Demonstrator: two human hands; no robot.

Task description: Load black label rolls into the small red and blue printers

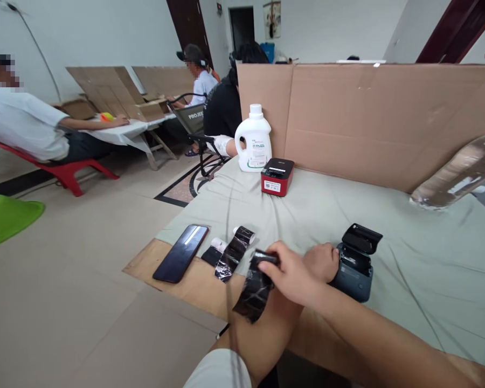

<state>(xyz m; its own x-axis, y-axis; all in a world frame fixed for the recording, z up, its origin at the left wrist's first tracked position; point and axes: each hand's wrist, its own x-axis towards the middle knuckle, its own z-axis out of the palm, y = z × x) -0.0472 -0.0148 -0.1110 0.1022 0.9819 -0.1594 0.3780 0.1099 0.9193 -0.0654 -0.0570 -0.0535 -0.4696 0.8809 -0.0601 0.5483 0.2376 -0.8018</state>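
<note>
My arms cross over the table's near edge. My right hand (286,269), reaching in from the lower right, pinches a roll of shiny black film (254,293) between thumb and fingers, and a loose length of it hangs down. Beneath that arm passes my left arm. Its hand (322,262) is closed against the left side of a small dark blue-grey printer (352,275), whose lid (361,238) stands raised; the fingertips are partly hidden. Left of my right hand lie another partly unrolled black film strip (233,256) and a smaller black-and-white piece (215,251).
A dark phone (181,253) lies by the table's left corner. Farther back stand a red-and-black box-shaped device (277,177) and a white detergent bottle (257,143). A cardboard panel (367,118) closes the far side, with a clear plastic-wrapped roll (461,172) at right. Several people sit beyond.
</note>
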